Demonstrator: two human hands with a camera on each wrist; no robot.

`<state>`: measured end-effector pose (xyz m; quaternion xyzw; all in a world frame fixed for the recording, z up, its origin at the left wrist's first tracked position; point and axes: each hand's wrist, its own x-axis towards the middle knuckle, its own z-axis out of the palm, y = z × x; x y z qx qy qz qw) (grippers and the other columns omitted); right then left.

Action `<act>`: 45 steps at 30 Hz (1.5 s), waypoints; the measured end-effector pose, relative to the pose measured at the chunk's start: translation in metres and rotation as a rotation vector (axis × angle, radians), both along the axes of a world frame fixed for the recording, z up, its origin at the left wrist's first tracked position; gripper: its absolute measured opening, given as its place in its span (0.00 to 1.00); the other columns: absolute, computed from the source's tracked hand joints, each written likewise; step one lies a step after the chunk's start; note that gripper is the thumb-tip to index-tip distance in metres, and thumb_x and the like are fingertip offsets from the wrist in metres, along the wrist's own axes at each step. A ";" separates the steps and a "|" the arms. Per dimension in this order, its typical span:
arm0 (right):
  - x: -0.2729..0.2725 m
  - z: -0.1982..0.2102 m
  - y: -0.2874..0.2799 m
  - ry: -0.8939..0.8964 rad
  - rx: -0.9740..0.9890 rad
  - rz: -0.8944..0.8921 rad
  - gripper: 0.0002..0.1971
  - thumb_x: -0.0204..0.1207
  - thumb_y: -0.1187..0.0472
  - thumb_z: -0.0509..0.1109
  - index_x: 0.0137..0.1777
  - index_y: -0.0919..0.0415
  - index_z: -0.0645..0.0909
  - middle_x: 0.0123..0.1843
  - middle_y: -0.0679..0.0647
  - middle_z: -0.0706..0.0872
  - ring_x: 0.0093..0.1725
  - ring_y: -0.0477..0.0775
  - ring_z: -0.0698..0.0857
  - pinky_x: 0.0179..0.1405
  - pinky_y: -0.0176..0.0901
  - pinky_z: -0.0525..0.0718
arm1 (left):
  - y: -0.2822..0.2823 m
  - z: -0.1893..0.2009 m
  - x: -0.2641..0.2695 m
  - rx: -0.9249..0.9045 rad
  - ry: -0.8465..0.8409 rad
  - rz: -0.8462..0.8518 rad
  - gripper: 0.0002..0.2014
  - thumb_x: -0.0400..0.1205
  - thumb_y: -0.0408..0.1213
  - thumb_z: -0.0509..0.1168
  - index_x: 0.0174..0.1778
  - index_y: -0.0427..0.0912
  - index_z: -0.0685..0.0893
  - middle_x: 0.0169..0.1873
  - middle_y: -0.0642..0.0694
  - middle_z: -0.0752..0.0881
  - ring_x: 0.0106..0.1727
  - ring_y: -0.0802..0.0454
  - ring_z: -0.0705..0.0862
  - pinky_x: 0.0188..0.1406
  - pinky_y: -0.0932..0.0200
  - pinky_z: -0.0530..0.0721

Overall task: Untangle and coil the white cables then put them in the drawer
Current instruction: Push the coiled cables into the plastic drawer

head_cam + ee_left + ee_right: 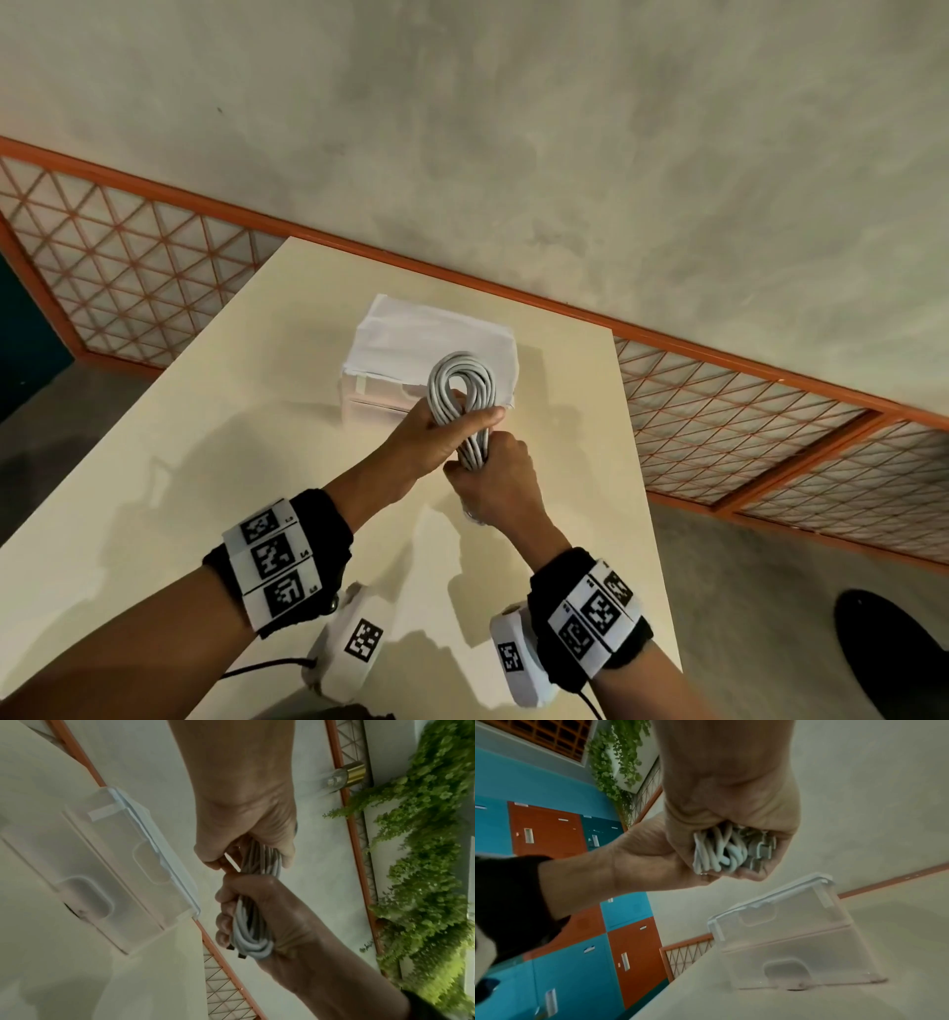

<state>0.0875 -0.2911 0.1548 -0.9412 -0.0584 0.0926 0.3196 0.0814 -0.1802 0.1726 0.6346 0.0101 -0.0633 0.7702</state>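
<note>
A coiled bundle of white cables (462, 383) is held up over the beige table (205, 488), just in front of a small translucent drawer unit (375, 403). My left hand (454, 437) grips the middle of the bundle, and the loop stands up above its thumb. My right hand (495, 480) grips the lower end just beneath. In the left wrist view, my left hand (246, 839) and right hand (259, 910) both wrap around the cables (246, 935). In the right wrist view, the cable ends and plugs (721, 852) poke out of my right hand (731, 821). Both drawers (795, 943) look closed.
White paper (431, 334) covers the top of the drawer unit. The table's far edge meets an orange-framed lattice rail (770, 390). Blue and orange lockers (552, 833) and hanging green plants (424, 862) stand beyond. A dark round object (888, 647) lies on the floor to the right.
</note>
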 end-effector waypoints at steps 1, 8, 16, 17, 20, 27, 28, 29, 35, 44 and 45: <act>0.001 0.000 -0.002 0.031 0.053 0.026 0.13 0.61 0.52 0.68 0.32 0.61 0.69 0.29 0.53 0.75 0.31 0.57 0.77 0.30 0.44 0.69 | -0.001 -0.001 0.000 -0.001 0.010 -0.009 0.07 0.73 0.45 0.71 0.37 0.46 0.84 0.35 0.45 0.82 0.44 0.53 0.82 0.54 0.54 0.76; 0.003 0.020 -0.012 0.346 0.341 0.328 0.15 0.65 0.69 0.71 0.22 0.53 0.74 0.20 0.45 0.78 0.22 0.45 0.76 0.29 0.39 0.75 | 0.018 0.008 0.011 -0.570 0.085 -0.146 0.20 0.66 0.38 0.80 0.52 0.42 0.85 0.47 0.40 0.90 0.53 0.45 0.88 0.55 0.50 0.88; -0.005 0.006 -0.003 0.342 0.197 0.329 0.14 0.68 0.63 0.74 0.26 0.61 0.73 0.24 0.53 0.75 0.25 0.49 0.74 0.29 0.40 0.72 | 0.009 0.012 0.018 -0.563 0.218 0.057 0.17 0.72 0.53 0.67 0.27 0.47 0.71 0.19 0.54 0.70 0.20 0.59 0.72 0.21 0.65 0.76; -0.007 0.003 -0.002 0.286 0.148 0.315 0.16 0.68 0.62 0.74 0.26 0.60 0.70 0.24 0.52 0.72 0.24 0.50 0.71 0.27 0.41 0.69 | 0.008 0.010 0.018 -0.535 0.236 0.104 0.19 0.74 0.54 0.66 0.25 0.47 0.69 0.18 0.54 0.68 0.18 0.59 0.70 0.18 0.66 0.73; -0.014 -0.007 0.001 0.094 -0.031 0.287 0.19 0.68 0.58 0.70 0.25 0.56 0.63 0.24 0.51 0.70 0.28 0.57 0.71 0.26 0.43 0.65 | 0.004 0.004 0.019 -0.443 0.252 0.199 0.23 0.78 0.52 0.66 0.23 0.47 0.67 0.16 0.54 0.65 0.15 0.60 0.65 0.15 0.68 0.67; -0.004 -0.005 -0.009 0.267 0.034 0.345 0.10 0.61 0.53 0.68 0.27 0.59 0.76 0.29 0.55 0.85 0.31 0.56 0.84 0.40 0.51 0.84 | 0.010 -0.002 0.020 -0.544 0.310 0.063 0.18 0.76 0.47 0.69 0.25 0.45 0.73 0.20 0.51 0.74 0.21 0.56 0.76 0.27 0.61 0.79; -0.003 -0.004 -0.011 0.304 0.072 0.370 0.09 0.63 0.56 0.69 0.26 0.58 0.77 0.28 0.54 0.85 0.29 0.52 0.83 0.40 0.49 0.84 | 0.011 -0.002 0.019 -0.560 0.335 0.040 0.18 0.75 0.48 0.70 0.24 0.45 0.74 0.21 0.50 0.76 0.23 0.55 0.78 0.32 0.58 0.81; -0.003 -0.003 -0.012 0.327 0.089 0.388 0.11 0.66 0.59 0.70 0.24 0.57 0.77 0.26 0.53 0.84 0.27 0.47 0.82 0.40 0.46 0.83 | 0.012 -0.003 0.019 -0.562 0.360 0.034 0.19 0.75 0.49 0.70 0.23 0.46 0.74 0.21 0.50 0.77 0.24 0.55 0.79 0.36 0.56 0.82; -0.007 -0.014 -0.012 0.341 0.112 0.408 0.05 0.71 0.58 0.72 0.42 0.58 0.82 0.33 0.49 0.84 0.34 0.46 0.83 0.41 0.41 0.80 | 0.006 -0.023 0.025 -0.538 0.417 0.238 0.22 0.79 0.48 0.68 0.21 0.47 0.69 0.14 0.52 0.67 0.15 0.57 0.69 0.17 0.65 0.73; 0.000 -0.047 -0.017 0.193 -0.024 0.249 0.16 0.66 0.41 0.67 0.38 0.54 0.75 0.37 0.54 0.88 0.39 0.60 0.87 0.39 0.50 0.82 | -0.001 -0.058 0.035 -0.594 0.397 0.290 0.20 0.78 0.43 0.69 0.19 0.45 0.77 0.18 0.50 0.71 0.20 0.54 0.73 0.25 0.58 0.78; 0.001 -0.049 -0.019 0.216 -0.016 0.255 0.17 0.65 0.40 0.66 0.36 0.55 0.75 0.35 0.54 0.89 0.36 0.58 0.87 0.39 0.50 0.83 | 0.000 -0.063 0.036 -0.607 0.421 0.263 0.20 0.77 0.44 0.70 0.19 0.45 0.78 0.19 0.50 0.72 0.21 0.54 0.75 0.26 0.58 0.80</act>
